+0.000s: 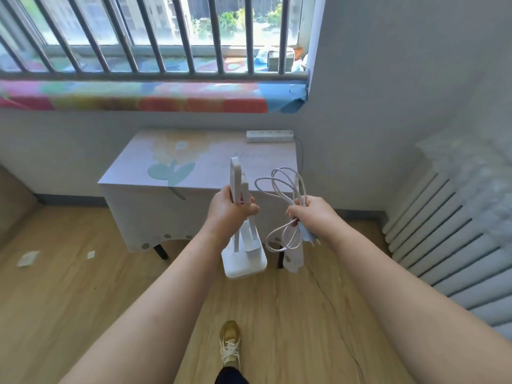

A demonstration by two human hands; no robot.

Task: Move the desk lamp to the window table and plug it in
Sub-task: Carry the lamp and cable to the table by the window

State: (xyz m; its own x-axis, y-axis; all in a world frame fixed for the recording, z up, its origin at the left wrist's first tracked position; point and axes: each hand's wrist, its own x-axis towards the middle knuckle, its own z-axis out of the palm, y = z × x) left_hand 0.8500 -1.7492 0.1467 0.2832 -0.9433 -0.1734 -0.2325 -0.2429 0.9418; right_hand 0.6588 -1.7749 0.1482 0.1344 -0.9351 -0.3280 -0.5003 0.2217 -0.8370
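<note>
- The left hand (231,210) wraps tight round the middle of the white desk lamp (237,178) and holds it up in the air, over the floor, just in front of the window table (210,156)
- The right hand (310,214) squeezes the looped cord (279,184), and the plug (310,239) hangs under the fist
- The lamp looks light, hard and smooth, so it may slip; its flat base (245,261) is likely the heavy end, so a hand under it would feel safer
- The cord is soft and floppy, so its loops can catch on things
- The plug is best pinched by its body to push it into the power strip (270,136) at the table's far corner
</note>
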